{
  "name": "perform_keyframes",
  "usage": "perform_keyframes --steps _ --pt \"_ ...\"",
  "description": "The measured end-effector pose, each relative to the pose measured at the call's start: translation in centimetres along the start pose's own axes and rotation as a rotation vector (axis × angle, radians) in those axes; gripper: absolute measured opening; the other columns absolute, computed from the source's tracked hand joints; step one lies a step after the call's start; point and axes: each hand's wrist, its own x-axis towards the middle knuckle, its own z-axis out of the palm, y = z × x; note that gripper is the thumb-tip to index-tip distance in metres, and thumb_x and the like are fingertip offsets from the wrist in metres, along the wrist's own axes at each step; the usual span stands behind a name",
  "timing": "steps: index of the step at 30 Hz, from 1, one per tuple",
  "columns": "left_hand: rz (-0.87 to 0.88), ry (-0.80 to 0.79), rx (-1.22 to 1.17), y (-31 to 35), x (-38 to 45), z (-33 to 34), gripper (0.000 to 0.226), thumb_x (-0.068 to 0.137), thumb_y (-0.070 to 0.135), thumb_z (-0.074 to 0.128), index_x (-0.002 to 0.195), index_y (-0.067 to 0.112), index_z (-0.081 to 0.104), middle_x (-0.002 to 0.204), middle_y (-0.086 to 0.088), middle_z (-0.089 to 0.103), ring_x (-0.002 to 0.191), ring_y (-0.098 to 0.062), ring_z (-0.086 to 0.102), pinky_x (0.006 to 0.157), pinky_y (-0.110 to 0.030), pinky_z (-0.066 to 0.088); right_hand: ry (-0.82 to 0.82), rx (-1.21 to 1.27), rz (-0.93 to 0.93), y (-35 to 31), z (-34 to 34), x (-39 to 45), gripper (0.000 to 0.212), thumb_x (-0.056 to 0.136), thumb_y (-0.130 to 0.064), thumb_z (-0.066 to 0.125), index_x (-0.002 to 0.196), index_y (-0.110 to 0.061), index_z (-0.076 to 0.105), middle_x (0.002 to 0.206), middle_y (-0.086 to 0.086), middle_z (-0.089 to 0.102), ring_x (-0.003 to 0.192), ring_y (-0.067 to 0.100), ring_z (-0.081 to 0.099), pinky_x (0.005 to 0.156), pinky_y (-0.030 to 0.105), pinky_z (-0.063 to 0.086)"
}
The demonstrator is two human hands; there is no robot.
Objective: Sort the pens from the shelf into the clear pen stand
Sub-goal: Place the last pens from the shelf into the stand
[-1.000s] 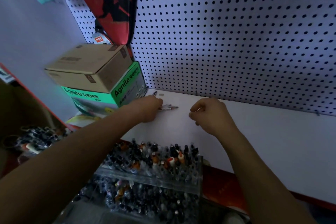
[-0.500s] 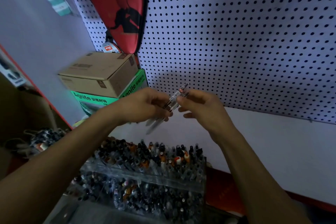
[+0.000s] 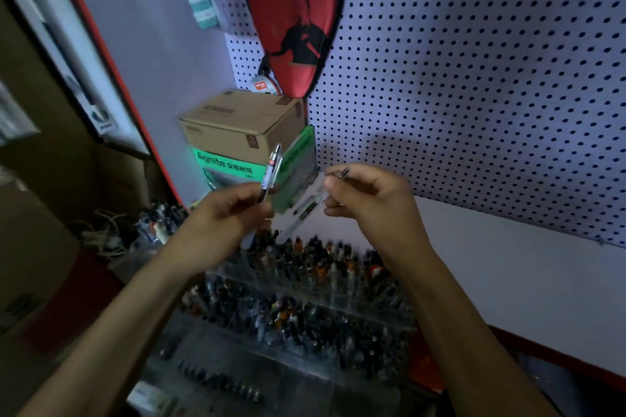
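Clear pen stand (image 3: 305, 284): below both hands, its tiers packed with pens, lower rows dim and indistinct. Left hand (image 3: 223, 223) grips one pen (image 3: 273, 164) upright. Right hand (image 3: 369, 210) pinches a second pen (image 3: 313, 201), its barrel blurred, partly hidden.

dim, bluish light; left edge smeared, perhaps motion blur; wide-angle bending.

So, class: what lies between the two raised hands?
Head view: between left hand and right hand, only the green box behind; each grips a pen.
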Motion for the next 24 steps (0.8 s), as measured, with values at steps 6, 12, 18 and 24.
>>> perform_keyframes --steps 6,12,18,24 --pt "-0.018 0.181 -0.108 -3.3 -4.1 -5.8 0.020 0.088 -0.008 0.057 0.099 0.007 0.065 0.082 -0.001 0.072 0.082 -0.011 0.065 0.077 -0.021 0.051 -0.060 -0.039 -0.092 -1.2 5.3 -1.2 0.012 0.090 -0.008 0.068 0.101 -0.007 0.072 0.077 0.002 0.073 0.067 0.014 0.070 0.066 0.024 0.059" --pt "-0.096 0.262 -0.223 -5.7 -6.1 -8.7 0.018 0.091 -0.012 0.051 0.088 0.006 0.054 0.076 0.002 0.074 0.077 -0.002 0.068 0.061 -0.015 0.051 -0.109 -0.173 -0.269 -3.0 9.9 -2.2 0.013 0.089 -0.015 0.071 0.094 -0.026 0.071 0.086 -0.008 0.074 0.068 0.012 0.071 0.066 0.033 0.060" --pt "-0.135 0.304 -0.097 -7.5 -7.3 -10.6 0.021 0.092 -0.011 0.054 0.086 0.009 0.052 0.061 0.005 0.064 0.070 -0.003 0.065 0.067 -0.028 0.050 -0.214 -0.220 -0.170 -0.8 14.6 -1.4 0.013 0.089 -0.015 0.070 0.102 -0.013 0.071 0.085 0.004 0.072 0.069 0.018 0.070 0.069 0.045 0.060" --pt "-0.280 0.318 0.227 -9.4 -7.7 -11.7 0.015 0.091 0.002 0.062 0.100 0.006 0.051 0.086 -0.011 0.071 0.091 -0.013 0.069 0.074 -0.050 0.054 -0.319 -0.386 -0.104 3.6 18.7 -0.2 0.007 0.088 -0.015 0.071 0.095 -0.013 0.070 0.084 0.004 0.073 0.074 0.018 0.071 0.075 0.046 0.059"
